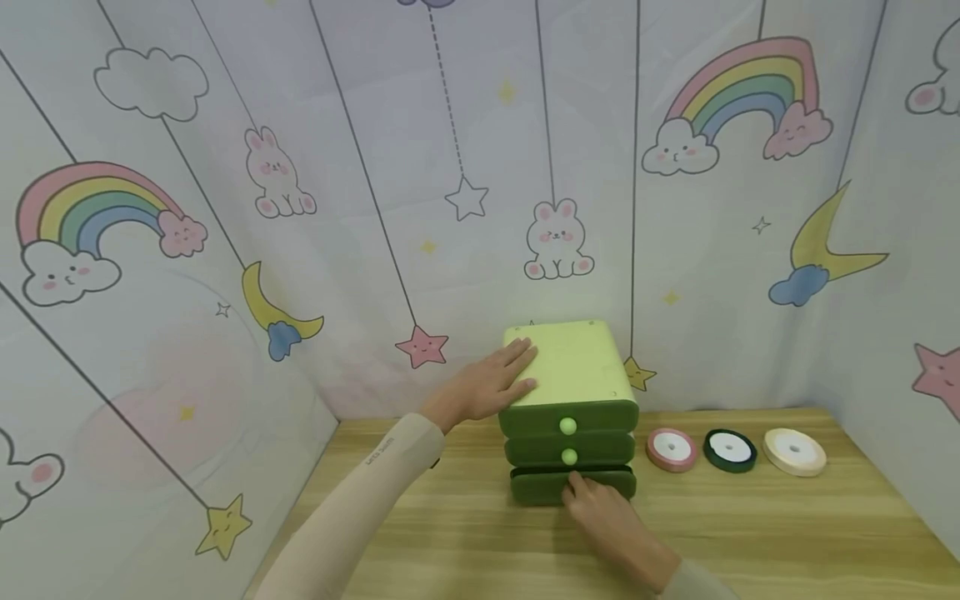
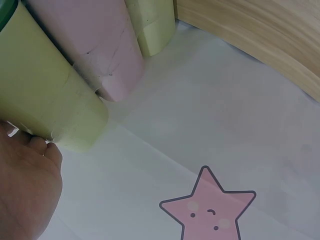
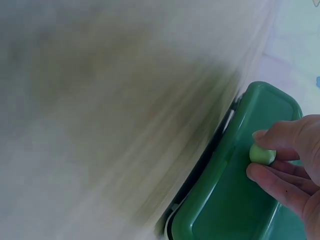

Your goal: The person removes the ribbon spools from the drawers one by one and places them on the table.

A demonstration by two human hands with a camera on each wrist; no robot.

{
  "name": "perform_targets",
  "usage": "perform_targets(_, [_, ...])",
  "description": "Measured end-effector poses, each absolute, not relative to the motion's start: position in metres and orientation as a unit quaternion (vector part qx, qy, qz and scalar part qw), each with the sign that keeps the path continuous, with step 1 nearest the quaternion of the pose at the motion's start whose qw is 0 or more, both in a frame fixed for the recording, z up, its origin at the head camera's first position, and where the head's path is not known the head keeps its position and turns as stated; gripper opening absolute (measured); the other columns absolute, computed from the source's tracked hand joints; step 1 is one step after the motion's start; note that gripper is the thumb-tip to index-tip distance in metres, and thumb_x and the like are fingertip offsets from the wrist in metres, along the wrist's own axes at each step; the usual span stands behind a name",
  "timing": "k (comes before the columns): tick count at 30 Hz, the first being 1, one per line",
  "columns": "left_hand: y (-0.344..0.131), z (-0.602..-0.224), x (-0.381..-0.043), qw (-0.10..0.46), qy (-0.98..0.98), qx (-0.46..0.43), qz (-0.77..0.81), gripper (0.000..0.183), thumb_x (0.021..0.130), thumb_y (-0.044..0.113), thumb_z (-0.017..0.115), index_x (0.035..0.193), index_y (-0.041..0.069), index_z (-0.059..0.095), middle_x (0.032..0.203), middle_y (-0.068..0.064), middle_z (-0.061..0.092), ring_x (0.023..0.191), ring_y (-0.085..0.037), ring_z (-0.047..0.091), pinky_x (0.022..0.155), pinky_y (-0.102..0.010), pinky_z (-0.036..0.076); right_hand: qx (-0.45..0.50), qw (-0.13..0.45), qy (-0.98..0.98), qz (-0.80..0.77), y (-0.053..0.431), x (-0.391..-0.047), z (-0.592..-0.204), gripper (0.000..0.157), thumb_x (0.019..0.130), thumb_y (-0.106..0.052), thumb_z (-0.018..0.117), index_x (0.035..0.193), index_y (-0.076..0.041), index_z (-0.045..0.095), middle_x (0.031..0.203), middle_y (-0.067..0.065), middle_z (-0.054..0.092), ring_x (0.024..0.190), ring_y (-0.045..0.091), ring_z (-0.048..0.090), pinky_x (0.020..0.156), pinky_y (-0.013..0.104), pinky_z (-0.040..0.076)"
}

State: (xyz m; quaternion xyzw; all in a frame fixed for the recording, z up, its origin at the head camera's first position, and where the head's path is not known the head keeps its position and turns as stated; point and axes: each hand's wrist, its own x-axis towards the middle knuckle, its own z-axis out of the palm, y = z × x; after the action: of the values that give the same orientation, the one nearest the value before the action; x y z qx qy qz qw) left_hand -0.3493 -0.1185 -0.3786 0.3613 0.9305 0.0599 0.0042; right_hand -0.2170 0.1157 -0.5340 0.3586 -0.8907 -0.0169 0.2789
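Observation:
A small chest of drawers point(image 1: 573, 362) with a pale yellow-green top and three dark green drawers stands on the table. The bottom drawer point(image 1: 536, 490) is pulled slightly out, a dark gap showing above its front. My left hand point(image 1: 491, 385) rests on the top's left edge, fingers extended over it; the left wrist view shows the palm beside the chest's yellow-green and pink side point(image 2: 95, 40). At the bottom drawer, my right hand point(image 1: 603, 512) pinches the round light green knob point(image 3: 262, 155) between thumb and fingers. The upper two drawers are closed.
To the right of the chest lie three ribbon spools: pink point(image 1: 684, 450), dark green point(image 1: 738, 450) and cream point(image 1: 806, 454). A cloth backdrop point(image 1: 480, 275) printed with rainbows, rabbits and stars rises behind and beside the wooden table point(image 1: 465, 542).

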Motion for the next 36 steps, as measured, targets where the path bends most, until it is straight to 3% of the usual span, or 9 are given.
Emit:
perform_targets(4, [-0.119,-0.379,-0.35,0.001,0.93,0.364,0.06,0.078,0.109,0.068,0.021,0.171,0.023,0.009,0.18,0.001,0.005,0.167,-0.019,0.008,0.134,-0.044,0.022,0.352,0.284,-0.892,-0.015,0.114,-0.225,-0.535,0.018,0.076,0.006,0.085,0.086,-0.002,0.073,0.093,0.01,0.067,0.063,0.013,0.061,0.051,0.024,0.054])
perform_targets(10, [-0.118,-0.381,-0.352,0.0,0.929,0.363,0.066,0.078,0.108,0.069,0.021,0.171,0.023,0.01,0.18,0.001,0.005,0.167,-0.019,0.007,0.134,-0.044,0.022,0.348,0.263,-0.9,-0.008,0.115,-0.231,-0.537,0.018,0.077,0.006,0.086,0.089,-0.001,0.074,0.098,0.013,0.07,0.067,0.016,0.065,0.057,0.027,0.058])
perform_targets(19, [-0.117,-0.38,-0.352,0.001,0.931,0.358,0.065,0.078,0.108,0.07,0.02,0.171,0.025,0.008,0.18,0.003,0.003,0.167,-0.017,0.006,0.134,-0.044,0.022,0.356,0.251,-0.9,-0.009,0.119,-0.234,-0.534,0.016,0.079,0.005,0.085,0.09,-0.002,0.076,0.092,0.009,0.069,0.066,0.015,0.066,0.058,0.026,0.059])
perform_targets(32, [-0.118,-0.383,-0.352,0.016,0.932,0.351,0.084,0.079,0.107,0.071,0.022,0.171,0.026,0.008,0.18,0.004,0.003,0.167,-0.017,0.005,0.135,-0.044,0.02,0.385,0.274,-0.881,-0.017,0.123,-0.238,-0.54,0.011,0.082,-0.001,0.082,0.085,-0.006,0.072,0.088,0.007,0.066,0.063,0.012,0.062,0.055,0.026,0.056])
perform_targets(36, [-0.117,-0.38,-0.353,-0.002,0.935,0.342,0.092,0.081,0.107,0.071,0.024,0.171,0.023,0.014,0.179,0.002,0.01,0.167,-0.019,0.01,0.135,-0.042,0.019,0.397,0.291,-0.87,-0.008,0.125,-0.24,-0.536,0.011,0.084,-0.008,0.081,0.08,-0.008,0.071,0.083,0.004,0.065,0.06,0.01,0.058,0.051,0.024,0.052])
